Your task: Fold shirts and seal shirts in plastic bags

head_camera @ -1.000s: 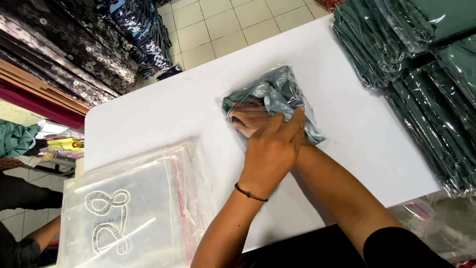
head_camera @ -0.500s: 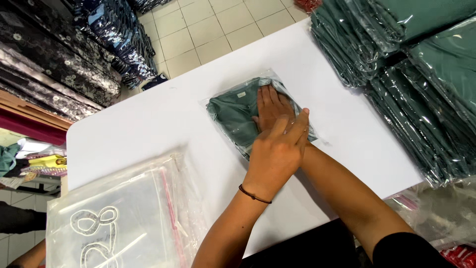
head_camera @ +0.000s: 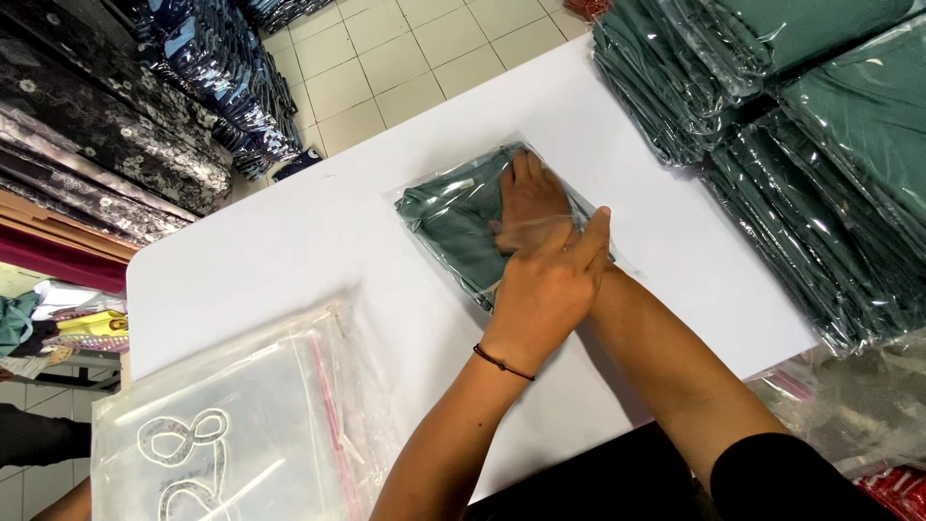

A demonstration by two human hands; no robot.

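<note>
Packet (head_camera: 453,217) of folded dark-green cloth in a clear plastic sleeve — where is it logged?

— Item one: mid-table, toward the far long edge of the white table (head_camera: 289,241), lying flat, well apart from the right-edge stock.

— Hands on it?

— Left hand (head_camera: 550,285) flat on the packet's near end, fingers together, pressing and clasping nothing. Right hand (head_camera: 526,198) spread flat beneath or within the film, palm down on the cloth; nothing pinched there either.

— Handling notes?

— By the look of it: light, soft, limp across its width. The film is glossy, so likely slippery and apt to slide under a palm. Not fragile. Best taken by two opposite edges, or scooped from under with a flat hand; a corner pinch would probably grab only film.

— Other entries?

— Stacks of like green packets (head_camera: 820,145) along the right edge. Pile of empty clear bags (head_camera: 241,434) at the near left corner. Dark patterned fabric bundles (head_camera: 145,106) beyond the left end, off the table, above a tiled floor (head_camera: 405,68).
</note>
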